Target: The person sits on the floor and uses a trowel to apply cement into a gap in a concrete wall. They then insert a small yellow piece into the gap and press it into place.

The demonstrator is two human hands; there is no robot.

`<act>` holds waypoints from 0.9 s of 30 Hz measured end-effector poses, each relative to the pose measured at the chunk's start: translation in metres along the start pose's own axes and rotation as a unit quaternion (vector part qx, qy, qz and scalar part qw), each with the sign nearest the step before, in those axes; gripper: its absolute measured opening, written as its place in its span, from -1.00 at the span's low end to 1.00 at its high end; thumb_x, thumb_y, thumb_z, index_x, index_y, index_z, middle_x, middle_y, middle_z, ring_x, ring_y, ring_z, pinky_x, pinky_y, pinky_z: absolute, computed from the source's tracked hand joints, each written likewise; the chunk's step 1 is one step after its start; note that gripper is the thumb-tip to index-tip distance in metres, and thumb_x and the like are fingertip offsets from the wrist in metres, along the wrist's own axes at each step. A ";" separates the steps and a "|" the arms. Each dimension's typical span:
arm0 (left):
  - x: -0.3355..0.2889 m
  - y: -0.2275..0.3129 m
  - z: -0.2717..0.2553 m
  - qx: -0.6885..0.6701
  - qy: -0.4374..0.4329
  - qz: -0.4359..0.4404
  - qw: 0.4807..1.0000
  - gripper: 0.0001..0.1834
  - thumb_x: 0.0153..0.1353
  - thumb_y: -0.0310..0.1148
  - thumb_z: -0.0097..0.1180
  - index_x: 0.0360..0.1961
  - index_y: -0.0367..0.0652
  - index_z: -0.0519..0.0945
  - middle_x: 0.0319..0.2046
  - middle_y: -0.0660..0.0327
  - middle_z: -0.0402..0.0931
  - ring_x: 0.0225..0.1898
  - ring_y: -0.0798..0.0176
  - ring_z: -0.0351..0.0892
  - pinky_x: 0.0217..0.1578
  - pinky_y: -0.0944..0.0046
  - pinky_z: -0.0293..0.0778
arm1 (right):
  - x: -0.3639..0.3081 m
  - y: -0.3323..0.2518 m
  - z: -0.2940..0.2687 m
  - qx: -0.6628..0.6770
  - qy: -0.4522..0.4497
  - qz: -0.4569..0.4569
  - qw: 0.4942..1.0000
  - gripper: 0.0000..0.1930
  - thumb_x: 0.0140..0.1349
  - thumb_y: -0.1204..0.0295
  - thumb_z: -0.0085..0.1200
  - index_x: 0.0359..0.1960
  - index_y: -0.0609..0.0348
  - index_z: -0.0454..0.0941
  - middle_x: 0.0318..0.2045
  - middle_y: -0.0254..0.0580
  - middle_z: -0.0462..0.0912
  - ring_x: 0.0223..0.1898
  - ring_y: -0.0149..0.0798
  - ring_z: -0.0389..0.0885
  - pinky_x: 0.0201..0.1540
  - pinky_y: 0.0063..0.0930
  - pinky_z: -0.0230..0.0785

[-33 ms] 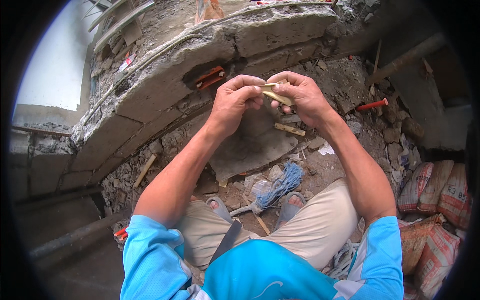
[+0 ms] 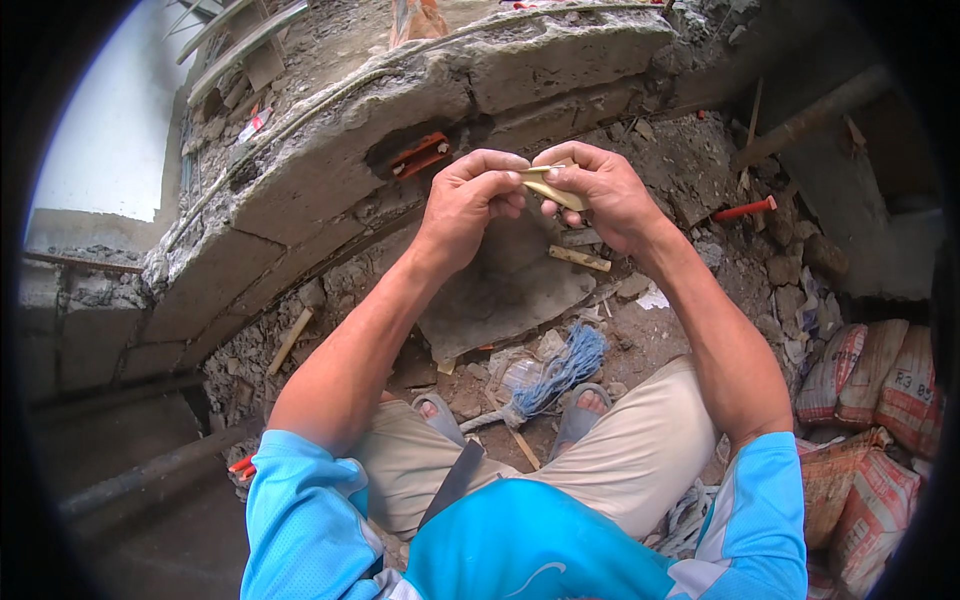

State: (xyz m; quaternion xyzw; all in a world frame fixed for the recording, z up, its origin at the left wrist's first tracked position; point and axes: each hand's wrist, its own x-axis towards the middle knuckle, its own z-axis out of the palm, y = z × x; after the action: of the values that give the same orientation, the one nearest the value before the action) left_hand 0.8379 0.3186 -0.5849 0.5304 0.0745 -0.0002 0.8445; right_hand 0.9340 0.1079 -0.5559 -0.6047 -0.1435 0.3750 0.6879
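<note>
In front of the concrete wall, my left hand (image 2: 475, 195) and my right hand (image 2: 603, 192) meet with thumbs and fingers pinched. Between them is a thin pale yellow-green strip (image 2: 543, 169); its exact kind is unclear. A wider, flat pale yellowish piece (image 2: 556, 194) hangs just below it, against the right fingers. The fingers partly cover both pieces. Beneath the hands, a flat grey slab (image 2: 500, 305) lies on the rubble, and a short yellowish stick with dark marks (image 2: 580, 259) is at its right edge.
A broken concrete beam (image 2: 310, 195) curves across the far side, with an orange-red metal piece (image 2: 421, 154) in a hollow. A frayed blue rope (image 2: 568, 370) lies between my sandalled feet. On the right are a red tube (image 2: 745, 209) and stacked sacks (image 2: 870, 520).
</note>
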 end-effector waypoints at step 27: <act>0.000 -0.003 0.000 -0.020 0.052 -0.018 0.998 -0.62 0.52 -0.27 0.35 0.17 -0.33 0.65 -0.12 0.16 0.73 -0.14 0.35 0.75 -0.07 0.32 0.73 | 0.010 0.001 0.006 -0.063 -0.003 -0.052 0.997 -0.80 0.49 0.36 0.32 0.00 0.22 0.76 -0.30 -0.34 0.76 -0.37 -0.56 0.67 -0.41 -0.65 0.48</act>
State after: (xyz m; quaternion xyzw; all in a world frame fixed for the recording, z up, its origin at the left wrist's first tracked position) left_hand 0.8373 0.3171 -0.5873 0.5112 0.1280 0.0133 0.8498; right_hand 0.9365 0.1187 -0.5585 -0.6372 -0.2002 0.3313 0.6665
